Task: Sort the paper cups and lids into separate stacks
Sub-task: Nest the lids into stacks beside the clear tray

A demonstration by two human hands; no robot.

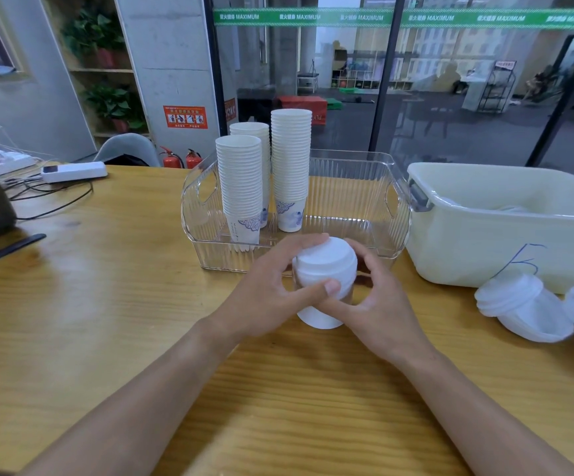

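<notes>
— Where are the cups?
— Three tall stacks of white paper cups (290,166) stand upright in the clear bin (347,187); one lidded cup (323,286) sits before it.
— And the lids?
— White lids (522,304) lie in a loose, tipped pile at the right.

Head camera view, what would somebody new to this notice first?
Probably the two hands, left hand and right hand, wrapped around a lidded paper cup at the centre of the wooden table. Just behind, three tall cup stacks stand in a clear bin. Loose lids lie at the right, before a cream tub.
</notes>
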